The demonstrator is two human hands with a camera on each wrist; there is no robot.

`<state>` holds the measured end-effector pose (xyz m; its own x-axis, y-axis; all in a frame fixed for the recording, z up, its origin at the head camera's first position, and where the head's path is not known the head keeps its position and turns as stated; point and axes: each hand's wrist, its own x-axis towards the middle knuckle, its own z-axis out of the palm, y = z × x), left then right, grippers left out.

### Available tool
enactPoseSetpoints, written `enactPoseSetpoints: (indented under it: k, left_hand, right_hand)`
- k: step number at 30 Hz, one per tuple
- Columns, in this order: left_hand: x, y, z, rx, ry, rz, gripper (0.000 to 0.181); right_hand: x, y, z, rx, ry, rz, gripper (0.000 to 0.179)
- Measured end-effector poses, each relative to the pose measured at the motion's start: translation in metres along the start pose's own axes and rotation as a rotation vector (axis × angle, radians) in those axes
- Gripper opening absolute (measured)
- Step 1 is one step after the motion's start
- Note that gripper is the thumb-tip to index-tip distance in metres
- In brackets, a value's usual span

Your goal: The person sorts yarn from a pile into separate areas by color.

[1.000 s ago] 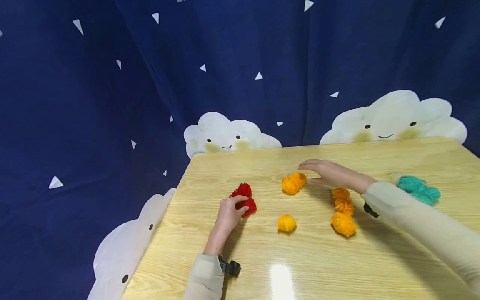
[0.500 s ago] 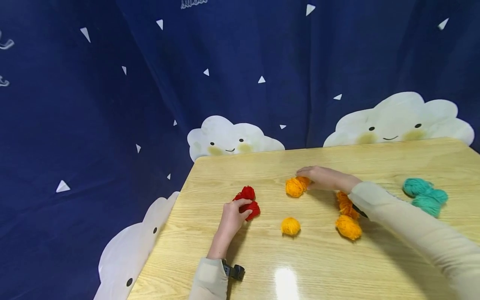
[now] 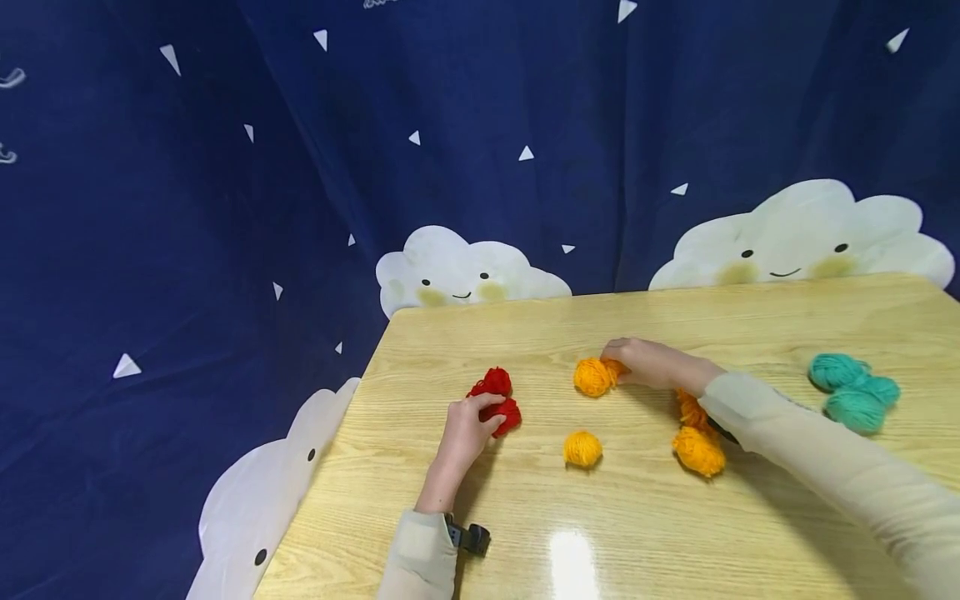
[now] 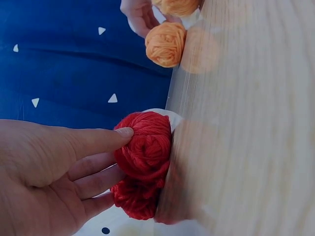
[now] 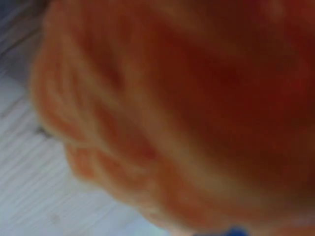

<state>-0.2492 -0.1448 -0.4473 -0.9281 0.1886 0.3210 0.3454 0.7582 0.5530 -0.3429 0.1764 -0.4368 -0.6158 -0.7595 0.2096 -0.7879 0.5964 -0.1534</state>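
Several red yarn balls (image 3: 497, 381) lie together at the left of the table. My left hand (image 3: 461, 429) holds the nearest red yarn ball (image 4: 147, 145), its thumb on one side and fingers behind. Farther back, my right hand (image 3: 648, 363) has its fingers curled over a darker orange yarn ball (image 3: 616, 369), mostly hidden by the hand. A lighter orange yarn ball (image 3: 592, 378) sits against it on the left. Below the right wrist lie more orange yarn balls (image 3: 699, 452), partly covered by the sleeve. Blurred orange yarn (image 5: 147, 123) fills the right wrist view.
One yellow-orange yarn ball (image 3: 582, 449) stands alone between the hands. Teal yarn balls (image 3: 857, 408) are grouped at the right. A wooden table (image 3: 510, 517) carries everything, with a dark blue curtain (image 3: 465, 100) behind it.
My right hand has come down from above the table and curled its fingers over the darker orange yarn ball. The left hand stays on the red yarn ball; the head view has shifted slightly.
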Motion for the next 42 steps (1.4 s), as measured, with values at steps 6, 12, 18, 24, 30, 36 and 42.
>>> enactPoseSetpoints:
  k: [6, 12, 18, 24, 30, 36, 42]
  left_hand:
    - [-0.001, 0.000, 0.001, 0.005, -0.011, -0.002, 0.024]
    - [0.000, 0.000, 0.000, 0.002, -0.008, -0.013, 0.024]
    - [0.001, 0.000, 0.000, -0.001, 0.000, -0.009, 0.025]
    - [0.001, -0.001, 0.001, 0.001, -0.001, -0.008, 0.025]
    - [0.001, -0.002, 0.001, 0.005, -0.004, -0.014, 0.025]
    - [0.001, -0.002, 0.000, -0.002, -0.015, -0.030, 0.025]
    - [0.002, -0.002, 0.001, -0.003, -0.015, -0.037, 0.025]
  right_hand:
    - [-0.001, 0.001, 0.002, 0.017, 0.032, 0.014, 0.022]
    - [-0.001, 0.002, -0.003, 0.089, 0.081, 0.043, 0.015]
    - [-0.003, 0.002, -0.009, 0.159, 0.080, 0.079, 0.012]
    - [-0.008, 0.003, -0.012, 0.167, 0.079, 0.099, 0.012]
    - [-0.015, 0.009, -0.013, 0.168, 0.097, 0.101, 0.012]
    - [-0.023, 0.017, -0.015, 0.152, 0.103, 0.110, 0.012]
    - [-0.027, 0.023, -0.016, 0.144, 0.082, 0.137, 0.012]
